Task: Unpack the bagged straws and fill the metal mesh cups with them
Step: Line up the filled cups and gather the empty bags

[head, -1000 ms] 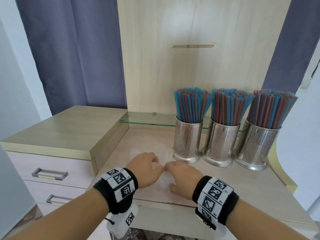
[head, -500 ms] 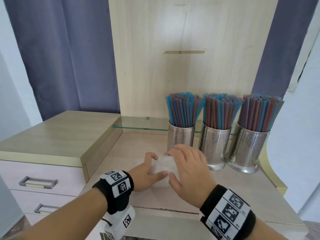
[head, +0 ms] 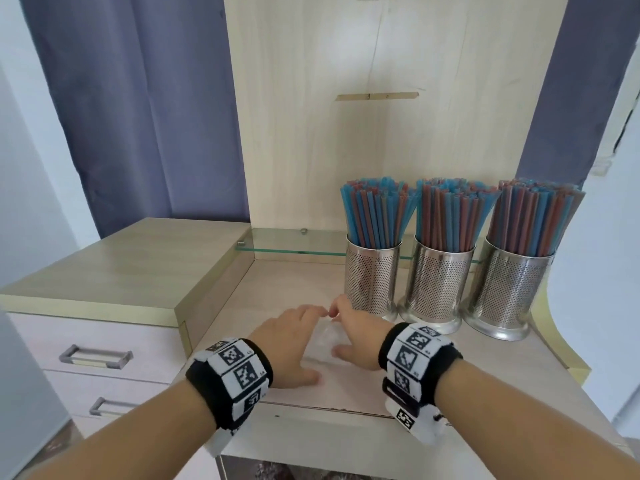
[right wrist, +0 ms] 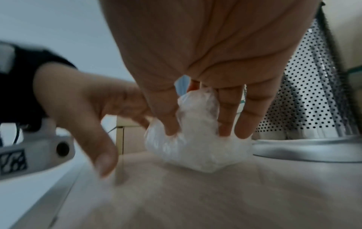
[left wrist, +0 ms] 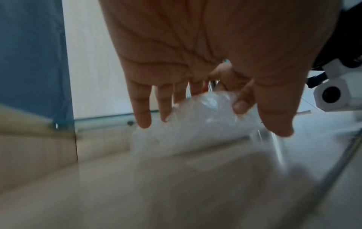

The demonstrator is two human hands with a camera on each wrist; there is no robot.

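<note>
Beyond the hands, a pale wooden back panel (head: pixel 381 116) rises from the surface (head: pixel 284 282), with a narrow glass shelf (head: pixel 294 242) at its foot. Left of the hands stands a drawer unit (head: pixel 114 271) with two metal handles (head: pixel 95 356). Purple curtains (head: pixel 138 109) hang behind.

Pale wood desk top (head: pixel 433 382) carries 3 metal mesh cups (head: pixel 440 282) w/ straws, in a row just beyond the right hand (head: pixel 356 337); crumpled clear plastic bag (head: pixel 327 336) lies between both hands (head: pixel 287 344)
</note>
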